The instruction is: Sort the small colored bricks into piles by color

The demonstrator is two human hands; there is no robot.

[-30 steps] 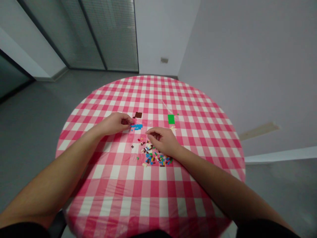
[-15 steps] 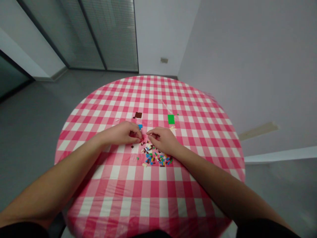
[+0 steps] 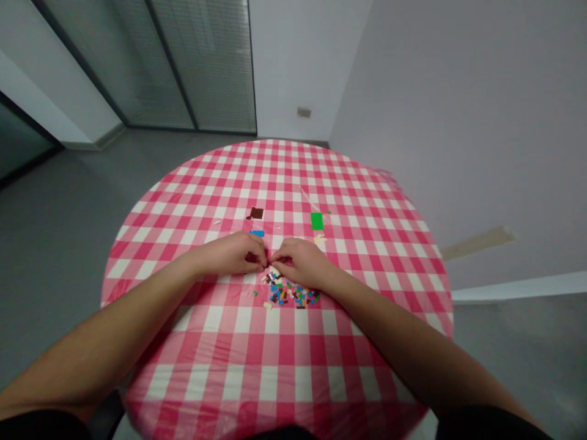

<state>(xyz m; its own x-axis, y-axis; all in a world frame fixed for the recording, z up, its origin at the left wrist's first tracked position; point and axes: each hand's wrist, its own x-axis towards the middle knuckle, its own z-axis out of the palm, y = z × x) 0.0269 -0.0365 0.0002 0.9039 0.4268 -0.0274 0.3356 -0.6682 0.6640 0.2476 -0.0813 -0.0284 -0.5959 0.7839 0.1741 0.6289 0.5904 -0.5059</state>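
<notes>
2 hands (image 3: 300, 261) beside loose multicolored pieces (image 3: 275, 298) on 1 checkered tablecloth (image 3: 247, 357)

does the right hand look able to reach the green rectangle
Probably yes: the green rectangle lies just beyond the right hand, with only small cream pieces and checked tablecloth showing between them.

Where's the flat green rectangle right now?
In the head view, the green rectangle lies on the checked tablecloth, right of centre, just beyond the right hand and the small cream pieces.
</notes>
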